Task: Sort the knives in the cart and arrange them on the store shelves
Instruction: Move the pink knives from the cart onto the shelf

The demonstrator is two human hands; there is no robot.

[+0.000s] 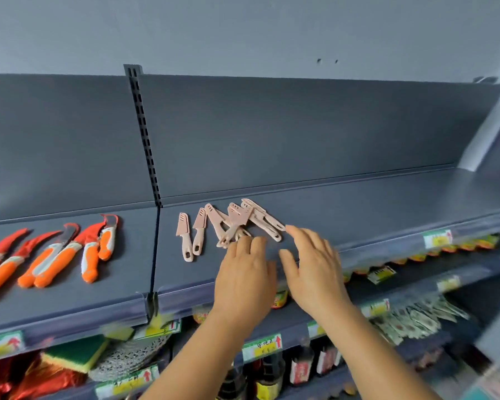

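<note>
1. Both hands reach over the front of the top shelf (358, 203), a dark grey shelf with a slotted upright (145, 134) dividing it into two bays.
2. The left hand (244, 272) lies palm down with its fingers (244, 245) stretched forward and relaxed; the tips sit at the near edge of a loose heap of pink knives (240, 222). Whether they touch a handle I cannot tell.
3. The right hand (315, 269) hovers just beside the left, fingers spread and slack, grasping nothing. Its forefinger tip is right at the end of the rightmost pink handle.
4. The heap lies in the right bay, near the upright, with sheathed blades crossing one another at odd angles.
5. Left of the heap, two more pink knives (191, 236) lie apart from it, side by side, handles toward the shelf front.
6. In the left bay a row of orange-handled knives (70, 252) with curved red blade covers lies fanned out.
7. On lower shelves I see price tags (261, 347), dark bottles (272, 376), and green-and-yellow sponges (75, 355), all blurred.
</note>
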